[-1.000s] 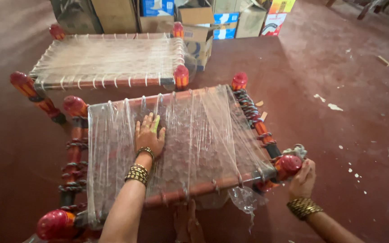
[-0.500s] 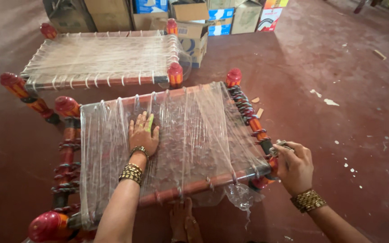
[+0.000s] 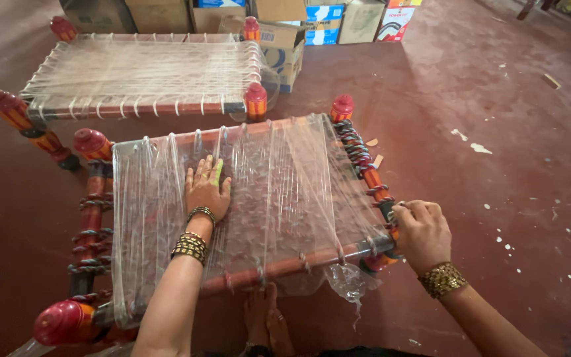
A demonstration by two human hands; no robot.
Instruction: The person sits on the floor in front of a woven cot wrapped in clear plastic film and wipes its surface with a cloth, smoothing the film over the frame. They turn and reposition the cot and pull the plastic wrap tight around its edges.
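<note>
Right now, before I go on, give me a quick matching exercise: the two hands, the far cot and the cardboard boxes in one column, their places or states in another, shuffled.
Column one:
1. left hand
2. right hand
3. second wrapped cot
4. cardboard boxes

Column two:
A. lined up at the far edge of the red floor
B. closed over the near cot's right corner
C. flat on the plastic film, fingers spread
D. standing behind the near cot

Pairs: 1-C, 2-B, 3-D, 4-A
</note>
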